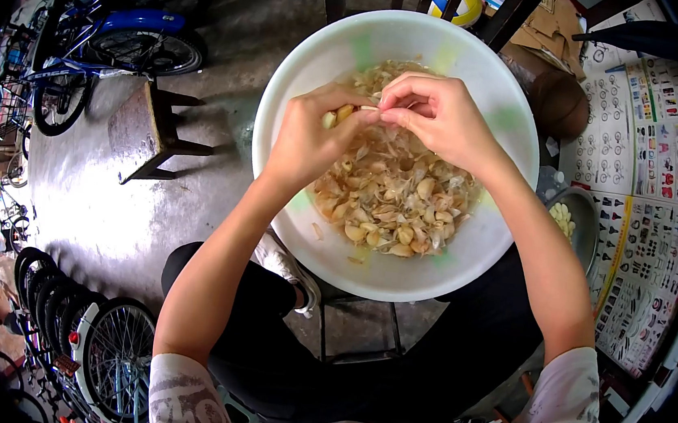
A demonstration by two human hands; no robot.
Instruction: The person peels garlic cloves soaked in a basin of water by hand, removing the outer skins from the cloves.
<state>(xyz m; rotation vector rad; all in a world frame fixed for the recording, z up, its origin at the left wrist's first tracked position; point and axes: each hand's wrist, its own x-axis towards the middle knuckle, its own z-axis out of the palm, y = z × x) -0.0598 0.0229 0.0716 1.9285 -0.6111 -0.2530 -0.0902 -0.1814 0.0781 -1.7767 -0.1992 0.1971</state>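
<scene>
Left hand (312,131) and right hand (443,122) met, fingertips pinching a garlic clove (370,108); loose cloves (404,234) lay toward the white basin's (385,285) near rim.

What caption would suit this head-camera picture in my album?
Left hand, holding garlic cloves, meets right hand over a white basin of more cloves and papery skins, bicycles parked nearby.

grey floor (232,46), 1 wooden stool (136,128) upright on it, blue bicycles (141,21) parked nearby
</scene>
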